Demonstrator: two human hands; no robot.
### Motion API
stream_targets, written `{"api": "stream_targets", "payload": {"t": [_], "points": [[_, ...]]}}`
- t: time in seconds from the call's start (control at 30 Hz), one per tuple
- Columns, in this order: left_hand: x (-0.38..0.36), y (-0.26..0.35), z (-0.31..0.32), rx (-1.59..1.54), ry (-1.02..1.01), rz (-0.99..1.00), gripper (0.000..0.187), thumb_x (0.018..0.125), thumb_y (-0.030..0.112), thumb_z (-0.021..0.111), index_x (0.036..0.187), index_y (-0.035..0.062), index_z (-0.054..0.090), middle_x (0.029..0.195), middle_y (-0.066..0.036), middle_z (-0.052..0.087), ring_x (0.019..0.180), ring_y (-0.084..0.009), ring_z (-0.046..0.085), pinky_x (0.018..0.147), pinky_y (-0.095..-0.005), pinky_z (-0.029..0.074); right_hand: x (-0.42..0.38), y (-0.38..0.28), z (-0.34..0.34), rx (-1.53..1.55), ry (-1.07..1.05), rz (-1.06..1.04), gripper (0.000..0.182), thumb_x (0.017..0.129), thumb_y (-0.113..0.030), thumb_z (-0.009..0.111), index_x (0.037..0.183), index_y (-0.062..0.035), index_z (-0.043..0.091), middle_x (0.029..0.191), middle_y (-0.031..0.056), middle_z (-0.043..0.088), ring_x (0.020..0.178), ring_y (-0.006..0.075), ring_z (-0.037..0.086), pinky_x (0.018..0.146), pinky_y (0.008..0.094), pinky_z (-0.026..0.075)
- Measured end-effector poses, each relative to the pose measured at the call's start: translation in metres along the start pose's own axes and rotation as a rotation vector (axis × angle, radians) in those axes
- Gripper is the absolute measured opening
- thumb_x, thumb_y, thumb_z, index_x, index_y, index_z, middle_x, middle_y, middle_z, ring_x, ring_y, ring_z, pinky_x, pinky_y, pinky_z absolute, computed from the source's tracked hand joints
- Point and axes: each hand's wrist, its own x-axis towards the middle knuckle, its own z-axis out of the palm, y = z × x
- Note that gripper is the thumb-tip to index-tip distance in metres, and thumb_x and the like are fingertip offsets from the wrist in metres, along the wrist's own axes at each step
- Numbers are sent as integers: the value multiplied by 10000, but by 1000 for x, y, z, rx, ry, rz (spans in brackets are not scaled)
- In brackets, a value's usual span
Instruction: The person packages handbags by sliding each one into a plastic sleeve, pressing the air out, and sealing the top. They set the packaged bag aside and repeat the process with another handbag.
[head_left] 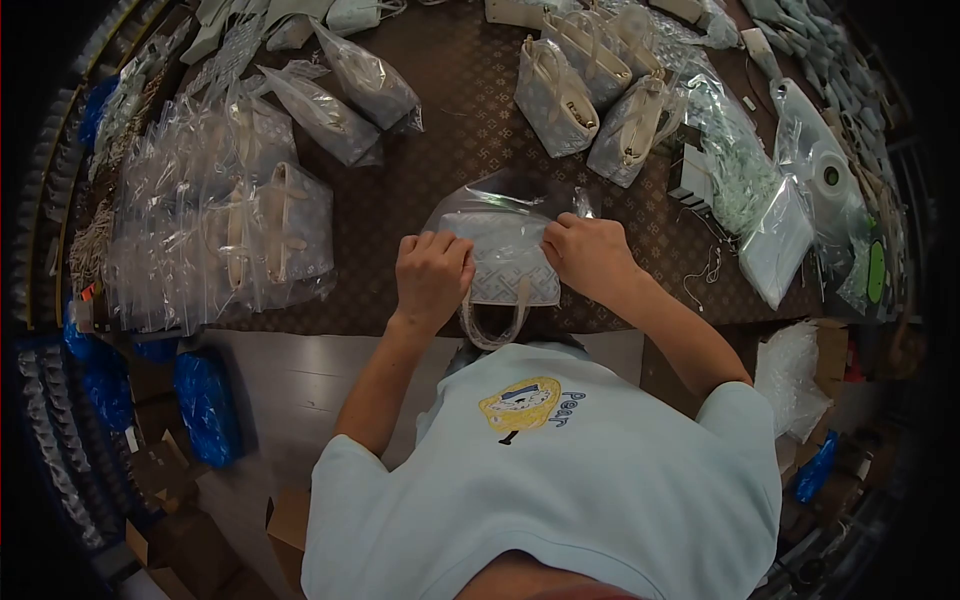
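Observation:
A pale patterned handbag lies at the table's near edge, its looped handle hanging toward my body. A clear plastic bag covers its far part and spreads out beyond it. At the left side, my left hand has its fingers curled closed on the plastic at the handbag's edge. Over on the right, my right hand is likewise closed, pinching the plastic by the other edge. The fingertips of both hands are partly hidden.
Plastic-wrapped handbags stand in a row at left, with two wrapped ones behind. Several unwrapped handbags stand at the back right. A stack of clear bags lies on the right of the brown patterned table, near small boxes.

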Motion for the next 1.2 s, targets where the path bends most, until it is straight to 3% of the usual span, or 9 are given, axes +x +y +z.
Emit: {"api": "stream_targets", "payload": {"t": [0.13,0.33,0.5,0.6,0.63,0.8,0.9,1.0,1.2], "points": [[4,2,7,-26,19,73,72,688,111,674,733,111,618,736,-18,575,728,-177,560,763,-335,388,0,-2,18,-126,-237,-42,111,808,-187,591,755,-91,575,725,45,576,640,229,624,526,339,482],[-7,-30,9,81,-28,19,64,691,126,674,721,117,618,737,-21,581,755,-189,566,821,-353,379,-6,30,9,-217,-97,50,68,795,-152,569,771,-91,553,681,56,597,615,245,631,524,364,486],[-21,-80,19,197,-142,-254,63,748,165,629,744,103,622,736,-35,611,664,-256,593,648,-399,472,1,70,2,-177,-286,228,63,753,-95,567,810,-70,558,748,96,654,693,272,659,554,376,505],[20,-85,17,358,-246,-447,137,808,197,590,754,73,608,706,-70,637,588,-309,603,555,-442,483,25,83,8,-326,-110,274,56,775,-93,557,825,-71,565,722,103,654,663,263,659,549,366,502],[36,-87,9,296,-71,-426,150,839,195,569,809,57,617,692,-89,642,566,-290,611,543,-423,487,37,85,-4,-371,-38,318,53,787,-98,558,833,-73,567,716,103,651,655,261,658,554,360,502],[62,-32,-52,-346,669,-421,206,911,177,514,983,20,627,665,-91,643,522,-172,606,474,-310,470,30,58,-69,331,875,493,192,898,-224,540,1038,-129,631,811,112,655,691,279,650,601,349,502],[36,-58,33,-745,320,-779,198,912,135,527,1046,25,623,716,-31,650,478,-104,555,420,-213,406,24,94,39,194,507,677,235,917,-268,534,1065,-111,625,761,126,647,600,201,633,574,313,486],[16,-95,99,-1413,312,-1308,161,876,118,583,1019,52,617,827,-39,662,538,-120,594,414,-203,403,14,96,114,1118,286,906,264,929,-251,507,1087,-64,604,857,90,655,702,158,652,556,281,500],[7,-112,152,-1679,430,-1399,254,841,164,656,1043,29,581,917,-70,646,757,-149,633,614,-270,516,9,81,167,2052,477,1023,274,946,-222,475,1153,-46,509,1022,74,614,864,201,639,687,295,550]]}}
